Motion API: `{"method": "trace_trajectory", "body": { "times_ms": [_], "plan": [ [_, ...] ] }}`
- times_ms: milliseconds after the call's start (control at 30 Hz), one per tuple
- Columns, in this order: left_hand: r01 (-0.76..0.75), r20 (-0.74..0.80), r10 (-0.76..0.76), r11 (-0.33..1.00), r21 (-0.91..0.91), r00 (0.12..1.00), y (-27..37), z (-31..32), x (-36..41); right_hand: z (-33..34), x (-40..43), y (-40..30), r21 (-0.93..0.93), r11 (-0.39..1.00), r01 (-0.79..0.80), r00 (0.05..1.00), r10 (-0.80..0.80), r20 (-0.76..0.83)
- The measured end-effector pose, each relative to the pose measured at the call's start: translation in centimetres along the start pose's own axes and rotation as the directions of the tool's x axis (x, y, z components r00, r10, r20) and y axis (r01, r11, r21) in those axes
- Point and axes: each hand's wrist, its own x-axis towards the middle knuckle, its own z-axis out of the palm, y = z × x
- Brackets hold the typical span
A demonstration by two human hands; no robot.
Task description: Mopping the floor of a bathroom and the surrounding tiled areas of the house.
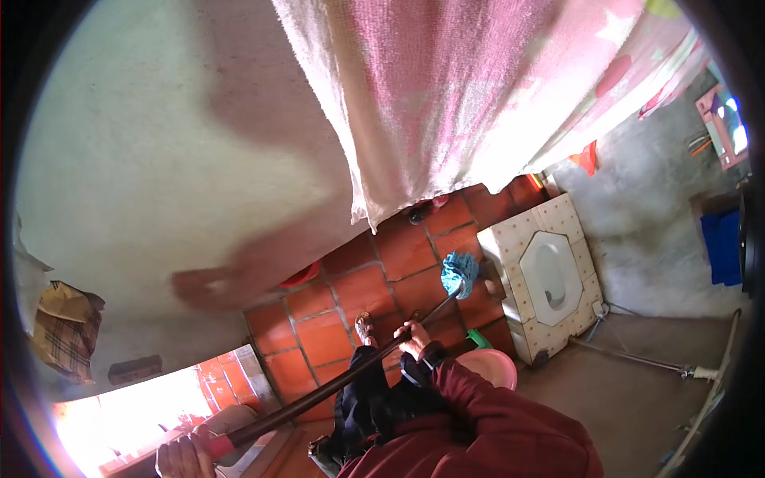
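Observation:
A mop's dark handle runs diagonally from the lower left up to a blue mop head, which is over the red tiled floor beside a raised squat toilet. My left hand is closed around the red grip at the handle's upper end. Farther down, near the middle of the picture, my right hand grips the shaft.
A pink towel hangs across the top. A pink basin and a green object lie right of my legs. A red object sits at the left wall's base. Pipes run along the right wall, and a bright doorway lies lower left.

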Motion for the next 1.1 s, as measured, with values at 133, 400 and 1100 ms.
{"method": "trace_trajectory", "body": {
  "times_ms": [133,400,1100],
  "plan": [
    [-0.099,-0.041,0.095,0.988,-0.121,0.995,-1.2,-3.3,3.3,0.5,-0.5,5.5,-0.108,0.994,0.027,0.997,-0.035,-0.074],
    [0.364,0.045,-0.998,-0.028,-0.931,0.039,-0.4,-1.6,4.0,-2.8,9.5,11.8,-0.025,0.999,-0.028,0.984,0.032,0.173],
    [-0.523,-0.218,-0.546,-0.500,-0.690,0.809,4.5,2.6,9.3,1.5,4.6,14.2,-0.279,0.960,0.033,0.967,0.040,0.252]
  ]
}}
